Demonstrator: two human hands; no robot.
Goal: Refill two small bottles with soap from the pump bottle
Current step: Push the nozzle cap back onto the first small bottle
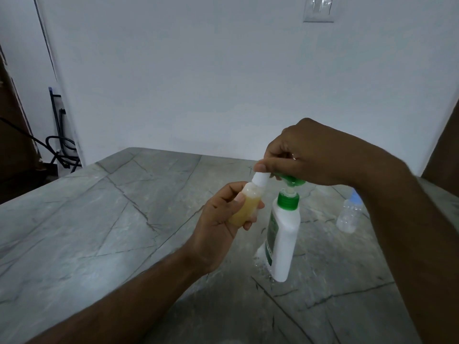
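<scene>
My left hand (218, 219) is gripping a small clear bottle (244, 207), fingers curled round it, yellowish soap filling it nearly to the neck, just left of the pump bottle (283, 234). My right hand (310, 155) is pinching its white cap (260, 179) and touching the green pump head (291, 180). The pump bottle is standing upright on the marble table (99, 219), white smooth plastic, green collar. Second small bottle (349, 216), clear with a blue cap, is sitting right of the pump bottle, contents unclear.

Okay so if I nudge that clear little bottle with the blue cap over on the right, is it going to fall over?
Probably, yes. The clear bottle looks empty, so it is likely very light and would slide or tip at a slight push. It stands upright on the smooth stone table, which may offer little friction. Being round, it would likely roll once down.
</scene>
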